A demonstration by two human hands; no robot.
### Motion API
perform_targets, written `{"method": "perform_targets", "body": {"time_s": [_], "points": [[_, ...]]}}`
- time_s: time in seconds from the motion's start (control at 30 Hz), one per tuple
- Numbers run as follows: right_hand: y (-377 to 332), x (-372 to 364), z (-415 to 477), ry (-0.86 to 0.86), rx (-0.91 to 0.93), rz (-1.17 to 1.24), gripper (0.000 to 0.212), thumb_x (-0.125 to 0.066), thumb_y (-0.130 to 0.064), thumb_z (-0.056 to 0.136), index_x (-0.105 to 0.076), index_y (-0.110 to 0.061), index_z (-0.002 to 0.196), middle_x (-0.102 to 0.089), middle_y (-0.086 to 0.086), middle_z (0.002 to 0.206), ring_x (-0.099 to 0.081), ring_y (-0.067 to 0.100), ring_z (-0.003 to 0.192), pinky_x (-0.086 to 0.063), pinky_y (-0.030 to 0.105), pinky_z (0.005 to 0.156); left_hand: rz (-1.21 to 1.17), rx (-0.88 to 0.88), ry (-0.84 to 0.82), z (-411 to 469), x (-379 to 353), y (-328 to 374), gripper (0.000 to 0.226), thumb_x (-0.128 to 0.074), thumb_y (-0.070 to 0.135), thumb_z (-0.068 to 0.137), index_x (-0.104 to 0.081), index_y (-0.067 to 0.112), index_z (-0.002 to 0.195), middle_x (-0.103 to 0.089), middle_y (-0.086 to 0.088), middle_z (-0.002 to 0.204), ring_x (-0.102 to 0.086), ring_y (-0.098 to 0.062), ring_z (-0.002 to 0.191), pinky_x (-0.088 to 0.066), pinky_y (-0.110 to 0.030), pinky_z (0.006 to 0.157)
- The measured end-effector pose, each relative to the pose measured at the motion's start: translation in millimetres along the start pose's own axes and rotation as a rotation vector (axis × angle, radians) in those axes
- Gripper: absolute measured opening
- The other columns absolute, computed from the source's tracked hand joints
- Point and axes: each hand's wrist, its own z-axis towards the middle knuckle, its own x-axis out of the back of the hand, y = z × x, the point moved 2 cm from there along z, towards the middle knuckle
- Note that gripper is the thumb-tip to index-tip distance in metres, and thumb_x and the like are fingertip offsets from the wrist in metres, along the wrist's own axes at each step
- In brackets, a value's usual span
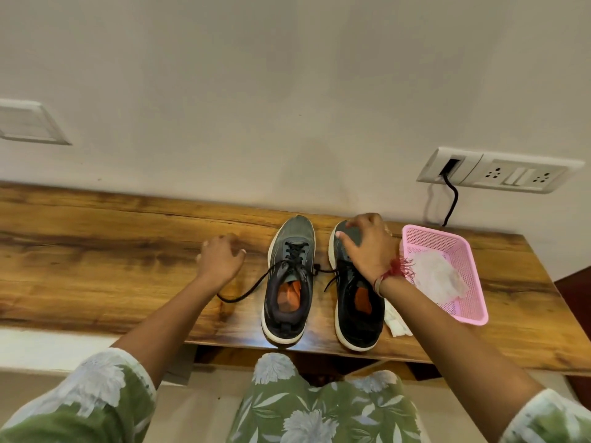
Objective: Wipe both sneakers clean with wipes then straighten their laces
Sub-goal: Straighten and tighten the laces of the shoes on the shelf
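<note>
Both sneakers stand side by side at the counter (pixel 128 251) front edge, toes toward the wall: left sneaker (pixel 289 282), right sneaker (pixel 358 302). Right hand (pixel 367 247) grips the right sneaker's toe. Left hand (pixel 220 257), loosely curled and empty, rests left of the left sneaker. Wipes (pixel 438 276) lie in the pink basket (pixel 473 302) right of the right sneaker.

A wooden shelf (pixel 96 238) against the wall is carrying everything in front of me. Two grey-and-black sneakers are sitting side by side on it, toes to the wall: the left sneaker (pixel 289 282) and the right sneaker (pixel 358 302). A black lace (pixel 246 290) is trailing left across the wood. A crumpled white wipe (pixel 395 319) is lying just beside the right sneaker, and a pink basket (pixel 460 251) is resting further right.
</note>
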Motion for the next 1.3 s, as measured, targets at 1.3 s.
{"method": "perform_targets", "body": {"time_s": [1.3], "points": [[-21,-48,-31,-0.521,-0.013,0.224,0.006,-0.062,-0.018,0.088,-0.067,-0.013,0.088,-0.063,-0.001,0.077,-0.059,0.013,0.075,-0.049,0.03,0.075,-0.137,-0.42,-0.256,-26,-10,40,0.007,-0.062,0.019,0.09,-0.067,0.019,0.096,-0.058,0.007,0.097,-0.058,-0.015,0.098,-0.043,-0.03,0.087]]}}
